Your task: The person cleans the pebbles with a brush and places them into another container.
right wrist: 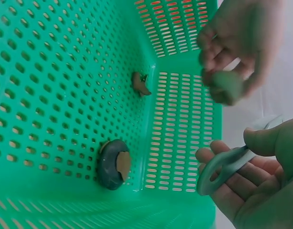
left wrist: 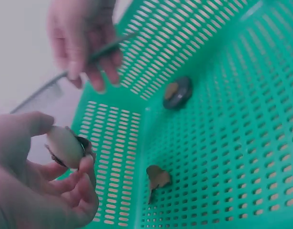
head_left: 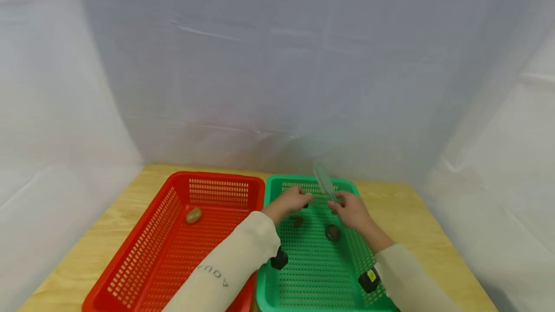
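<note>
My left hand point(head_left: 293, 199) is over the far left part of the green basket point(head_left: 312, 297). Its thumb and fingers pinch a pale, smooth oval piece point(left wrist: 65, 145) with ragged dark brown skin along its edges. Over the basket's far right side, my right hand point(head_left: 352, 211) holds a knife point(right wrist: 222, 167) with a pale green, holed handle between thumb and fingers. Its pale blade point(left wrist: 44, 95) points away from the palm. A curled brown scrap point(left wrist: 158, 177) and a dark round piece point(left wrist: 178, 93) with a tan patch lie below on the basket floor.
A red basket point(head_left: 173, 177) stands against the green one on the left, with a tan oval lump point(head_left: 193, 215) inside. Both are on a wooden table point(head_left: 412, 220). Pale sheeting point(head_left: 277, 85) hangs behind and at both sides.
</note>
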Available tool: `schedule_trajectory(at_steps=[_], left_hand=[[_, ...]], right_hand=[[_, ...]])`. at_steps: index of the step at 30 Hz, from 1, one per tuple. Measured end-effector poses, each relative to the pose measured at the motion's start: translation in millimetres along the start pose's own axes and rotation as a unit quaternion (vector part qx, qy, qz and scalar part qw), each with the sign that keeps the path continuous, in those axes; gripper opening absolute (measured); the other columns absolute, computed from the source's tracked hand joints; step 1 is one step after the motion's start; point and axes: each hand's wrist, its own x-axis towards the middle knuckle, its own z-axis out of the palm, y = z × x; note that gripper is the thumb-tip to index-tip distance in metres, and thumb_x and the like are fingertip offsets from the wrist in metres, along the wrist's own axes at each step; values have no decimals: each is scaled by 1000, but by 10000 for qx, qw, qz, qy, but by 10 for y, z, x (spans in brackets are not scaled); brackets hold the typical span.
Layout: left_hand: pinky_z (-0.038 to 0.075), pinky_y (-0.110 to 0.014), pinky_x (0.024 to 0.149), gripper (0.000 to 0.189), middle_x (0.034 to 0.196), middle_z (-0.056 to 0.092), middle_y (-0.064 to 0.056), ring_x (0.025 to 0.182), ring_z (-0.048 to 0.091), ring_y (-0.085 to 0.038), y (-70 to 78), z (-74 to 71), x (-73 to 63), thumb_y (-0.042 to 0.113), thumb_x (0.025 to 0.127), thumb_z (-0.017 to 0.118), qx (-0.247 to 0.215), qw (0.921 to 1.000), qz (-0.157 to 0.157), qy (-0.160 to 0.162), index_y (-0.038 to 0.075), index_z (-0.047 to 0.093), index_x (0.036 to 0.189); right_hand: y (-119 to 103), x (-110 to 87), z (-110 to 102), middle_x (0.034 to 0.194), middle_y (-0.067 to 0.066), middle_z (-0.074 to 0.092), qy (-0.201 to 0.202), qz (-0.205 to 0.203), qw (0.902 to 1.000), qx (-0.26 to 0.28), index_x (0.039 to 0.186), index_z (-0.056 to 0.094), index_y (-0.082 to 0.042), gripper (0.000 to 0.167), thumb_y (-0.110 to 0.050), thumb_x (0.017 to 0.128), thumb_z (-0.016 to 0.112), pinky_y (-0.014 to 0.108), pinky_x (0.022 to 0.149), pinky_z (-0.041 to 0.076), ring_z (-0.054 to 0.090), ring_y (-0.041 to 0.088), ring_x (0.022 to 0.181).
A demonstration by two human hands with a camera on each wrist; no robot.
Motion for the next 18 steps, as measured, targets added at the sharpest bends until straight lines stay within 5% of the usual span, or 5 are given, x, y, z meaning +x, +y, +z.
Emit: schedule_trajectory(at_steps=[4, 9, 13, 18], left_hand=[[30, -21, 48, 35, 65, 50, 1, 51, 39, -8, -25, -53, -23, 27, 102, 43, -1696, 9848, -334, -190, 11, 52, 72], [33, -16, 49, 38, 76, 62, -2, 53, 47, -3, -66, -5, -75, 29, 105, 34, -3296, 9417, -677, -84, 4, 62, 99], [31, -15, 48, 38, 75, 63, -5, 51, 44, -4, -127, 73, -118, 23, 103, 29, -4131, 9065, -867, 49, 0, 57, 114], [31, -19, 51, 40, 76, 63, -7, 55, 44, -8, -181, 118, -140, 21, 97, 31, -4391, 8941, -875, 101, -2, 53, 121]], right_hand=[[40, -16, 37, 97, 21, 70, -73, -44, 9999, 101, 119, 58, 9, 30, -10, 96, 60, 34, 64, 55, 70, 28, 82], [22, -49, 67, 99, 21, 70, -232, -281, 9984, 433, 121, 56, 10, 31, -9, 96, 60, 34, 63, 55, 70, 29, 83], [-44, -84, 121, 102, 23, 69, -383, -472, 9960, 662, 124, 54, 11, 34, -9, 97, 60, 37, 68, 57, 70, 32, 85], [-96, -103, 187, 105, 22, 69, -433, -584, 9958, 549, 128, 54, 8, 38, -12, 96, 61, 37, 71, 57, 71, 29, 86]])
